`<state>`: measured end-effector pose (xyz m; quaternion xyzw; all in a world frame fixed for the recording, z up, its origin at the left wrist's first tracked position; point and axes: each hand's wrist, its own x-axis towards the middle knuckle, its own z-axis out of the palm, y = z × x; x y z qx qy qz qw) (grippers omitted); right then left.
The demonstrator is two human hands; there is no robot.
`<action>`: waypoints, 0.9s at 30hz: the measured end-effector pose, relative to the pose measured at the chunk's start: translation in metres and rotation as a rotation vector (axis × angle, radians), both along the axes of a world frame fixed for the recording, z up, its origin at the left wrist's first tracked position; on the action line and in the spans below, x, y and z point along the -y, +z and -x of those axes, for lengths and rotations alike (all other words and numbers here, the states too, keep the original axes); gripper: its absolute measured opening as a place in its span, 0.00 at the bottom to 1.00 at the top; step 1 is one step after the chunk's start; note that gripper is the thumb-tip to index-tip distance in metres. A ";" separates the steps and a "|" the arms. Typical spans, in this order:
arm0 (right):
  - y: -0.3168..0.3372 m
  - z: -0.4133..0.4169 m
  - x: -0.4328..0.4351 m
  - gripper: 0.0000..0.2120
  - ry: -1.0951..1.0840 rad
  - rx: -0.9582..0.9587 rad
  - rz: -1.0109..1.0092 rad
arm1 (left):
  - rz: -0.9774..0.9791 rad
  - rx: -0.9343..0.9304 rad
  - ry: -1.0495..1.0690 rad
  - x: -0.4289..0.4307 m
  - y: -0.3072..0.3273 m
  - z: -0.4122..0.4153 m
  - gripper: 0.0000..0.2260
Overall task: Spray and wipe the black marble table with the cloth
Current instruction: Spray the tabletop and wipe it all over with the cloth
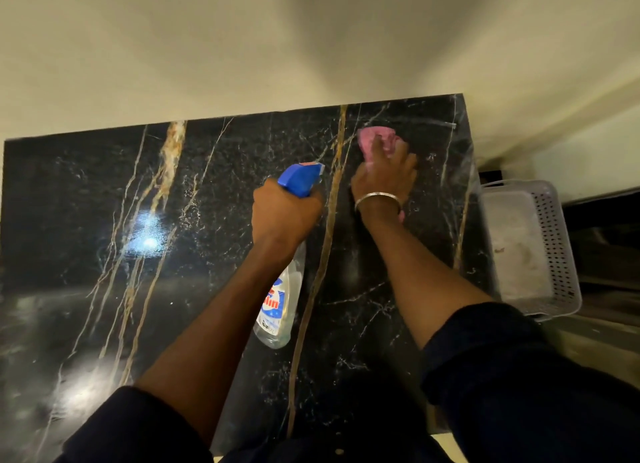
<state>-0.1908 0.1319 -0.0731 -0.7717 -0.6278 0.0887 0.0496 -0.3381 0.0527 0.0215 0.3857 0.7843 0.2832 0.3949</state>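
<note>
On the far right part of the black marble table (104, 192), near its back corner, the right hand (384, 175) presses a pink cloth (375, 139) flat against the stone, fingers spread over it and curled onto the bunched fabric, so most of the cloth is hidden under the palm. A thin metal bangle (377, 199) sits on that wrist, and a small bit of pink shows just below it. To the left of that hand, apart from it, the left hand (284, 213) is closed around the neck of a spray bottle (280, 300), held above the table with its blue trigger head (301, 178) pointing away from the person and toward the cloth; whether a finger is on the trigger cannot be told. The bottle's clear body hangs down along the forearm, its label partly readable in blue and red. Both arms come out of dark sleeves (512, 369) pushed up past the forearms. Gold and white veins run across the stone, and a bright reflection glares on its left half. Just beside the table's right edge stands a pale perforated plastic basket (554, 234). A plain cream wall (242, 47) rises behind the table.
</note>
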 end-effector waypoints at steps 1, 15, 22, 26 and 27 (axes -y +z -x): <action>0.001 0.019 -0.003 0.27 0.081 -0.002 0.002 | 0.006 -0.007 0.016 -0.002 0.000 0.000 0.13; -0.001 -0.056 -0.069 0.25 0.200 0.026 -0.033 | -0.016 -0.013 -0.047 -0.027 0.005 -0.008 0.05; 0.001 -0.113 -0.090 0.21 -0.001 0.116 -0.043 | -0.045 0.026 -0.065 -0.026 0.015 -0.020 0.06; 0.003 -0.090 -0.071 0.25 -0.041 0.077 -0.015 | -0.078 -0.016 -0.060 -0.016 0.022 -0.021 0.05; 0.005 -0.081 -0.061 0.25 0.004 0.084 -0.007 | -0.082 -0.022 -0.054 -0.013 0.024 -0.022 0.05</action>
